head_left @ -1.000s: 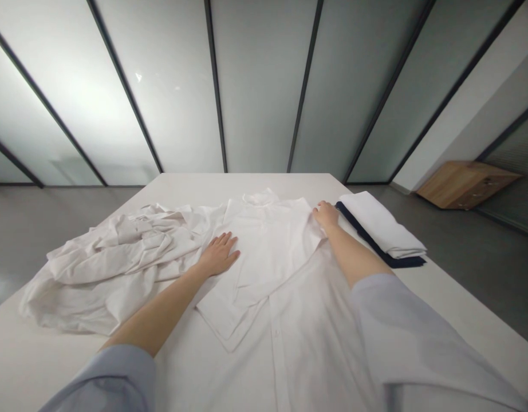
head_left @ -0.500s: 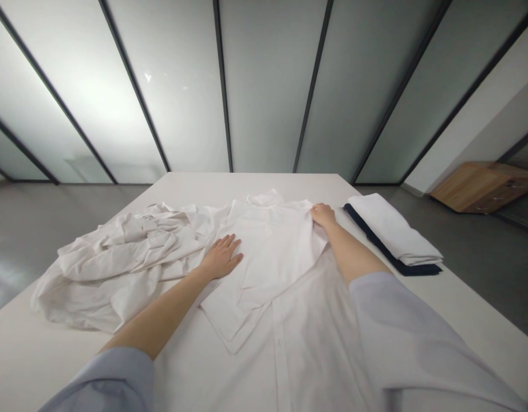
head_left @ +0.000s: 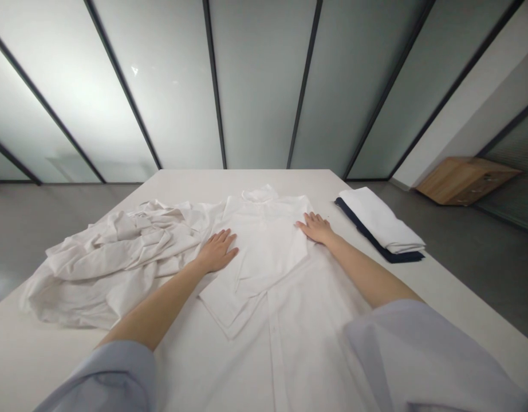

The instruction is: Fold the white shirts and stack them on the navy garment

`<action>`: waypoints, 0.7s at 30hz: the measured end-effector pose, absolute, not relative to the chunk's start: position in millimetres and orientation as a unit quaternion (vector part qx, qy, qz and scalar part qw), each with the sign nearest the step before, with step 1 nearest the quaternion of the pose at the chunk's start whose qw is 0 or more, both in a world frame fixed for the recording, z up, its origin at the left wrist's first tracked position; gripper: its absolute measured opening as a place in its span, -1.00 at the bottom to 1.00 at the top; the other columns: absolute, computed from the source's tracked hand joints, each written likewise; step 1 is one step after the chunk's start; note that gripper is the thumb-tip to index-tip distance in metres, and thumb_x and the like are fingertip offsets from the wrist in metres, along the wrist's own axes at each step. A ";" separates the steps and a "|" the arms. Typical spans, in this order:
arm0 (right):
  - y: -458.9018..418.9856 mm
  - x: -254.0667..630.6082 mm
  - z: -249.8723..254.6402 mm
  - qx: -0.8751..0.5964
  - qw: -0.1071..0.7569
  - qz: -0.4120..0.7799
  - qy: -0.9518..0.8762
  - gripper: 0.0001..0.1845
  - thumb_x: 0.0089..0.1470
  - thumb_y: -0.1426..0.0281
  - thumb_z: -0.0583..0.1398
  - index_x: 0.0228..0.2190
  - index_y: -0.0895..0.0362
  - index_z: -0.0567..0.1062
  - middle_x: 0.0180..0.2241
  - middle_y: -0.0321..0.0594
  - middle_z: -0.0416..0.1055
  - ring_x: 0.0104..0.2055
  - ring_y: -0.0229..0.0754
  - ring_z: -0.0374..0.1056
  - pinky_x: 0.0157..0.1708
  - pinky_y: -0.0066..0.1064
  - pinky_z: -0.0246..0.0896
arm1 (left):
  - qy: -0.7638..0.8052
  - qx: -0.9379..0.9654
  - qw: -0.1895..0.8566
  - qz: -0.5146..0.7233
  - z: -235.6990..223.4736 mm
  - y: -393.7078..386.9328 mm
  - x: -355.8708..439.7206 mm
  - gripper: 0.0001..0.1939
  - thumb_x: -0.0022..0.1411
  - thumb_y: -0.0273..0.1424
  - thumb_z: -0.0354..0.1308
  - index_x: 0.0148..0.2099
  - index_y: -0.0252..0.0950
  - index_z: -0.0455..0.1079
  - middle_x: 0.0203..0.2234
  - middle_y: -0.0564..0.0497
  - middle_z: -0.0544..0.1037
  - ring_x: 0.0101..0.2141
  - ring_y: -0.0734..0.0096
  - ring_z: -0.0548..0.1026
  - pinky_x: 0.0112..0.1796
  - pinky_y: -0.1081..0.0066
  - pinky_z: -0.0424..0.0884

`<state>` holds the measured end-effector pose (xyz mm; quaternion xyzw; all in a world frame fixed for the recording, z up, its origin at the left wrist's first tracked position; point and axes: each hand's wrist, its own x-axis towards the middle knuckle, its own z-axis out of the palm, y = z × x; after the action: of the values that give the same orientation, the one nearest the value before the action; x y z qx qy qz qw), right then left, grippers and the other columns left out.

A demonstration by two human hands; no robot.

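Over on the right stands the one container in view, a wooden cabinet (head_left: 465, 180) with small handles on its drawer fronts; what's inside is hidden.

Across the room we go, from the left: grey floor (head_left: 75, 200), then tall frosted panels (head_left: 259, 86) in dark frames, slanting in the wide view, brightest at the left. Below them, the pale worktop (head_left: 186, 180), and it's carrying plenty! A crumpled heap of white fabric (head_left: 113, 252) sprawls along the left, a white shirt (head_left: 268, 229) fills the middle, and at the right edge a folded white cloth (head_left: 378, 217) lies on a dark navy one (head_left: 404, 257).

And to the hands! The left hand (head_left: 216, 250) is open, palm down, fingers spread on the shirt's left side, right beside the heap. Between the two hands lies the upper front of the shirt, collar pointing to the far end, a sleeve folded diagonally across it, button strip running towards the wearer. On the other side, the right hand (head_left: 316, 228) is open too, fingers fanned over the shirt's right edge, below the shoulder, well apart from the folded stack.
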<state>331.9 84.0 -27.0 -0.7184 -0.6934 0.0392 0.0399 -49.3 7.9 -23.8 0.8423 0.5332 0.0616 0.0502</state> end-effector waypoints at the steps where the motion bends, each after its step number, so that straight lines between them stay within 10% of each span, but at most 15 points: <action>1: 79.0 338.3 -29.0 -0.708 0.033 0.040 -0.705 -0.22 0.20 -0.09 -0.16 0.29 0.08 0.06 0.34 -0.03 -0.08 0.35 0.12 -0.16 0.25 0.02 -0.23 | 0.530 0.844 0.050 0.059 -24.3 9.4 -50.3 -0.38 0.34 -0.07 -0.20 0.31 -0.27 0.13 0.33 -0.13 0.05 0.31 0.15 -0.01 0.24 0.14 -0.04; 13: 56.9 327.7 -6.1 -0.699 0.023 0.009 -0.714 -0.42 0.27 0.20 -0.12 0.24 0.11 0.17 0.32 -0.04 -0.02 0.34 0.04 -0.11 0.26 -0.06 -0.20 | 0.599 0.798 0.058 0.039 4.0 24.8 -20.1 -0.43 0.33 -0.05 -0.20 0.11 -0.36 0.32 0.09 -0.29 0.39 0.11 -0.01 0.33 0.06 0.09 0.24; 21: 34.7 304.7 -18.1 -0.715 0.001 0.049 -0.697 -0.29 0.23 -0.04 -0.14 0.29 0.01 0.07 0.35 -0.06 -0.12 0.36 0.15 -0.20 0.25 0.06 -0.26 | 0.614 0.788 0.039 0.034 -10.5 34.2 -11.3 -0.34 0.34 -0.05 -0.20 0.34 -0.32 0.06 0.33 -0.24 0.02 0.31 0.00 -0.04 0.22 0.05 -0.06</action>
<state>304.7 34.7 -18.1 -0.7149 -0.6975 0.0492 0.0009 -11.3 34.2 -10.5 0.7877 0.6139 0.0343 0.0387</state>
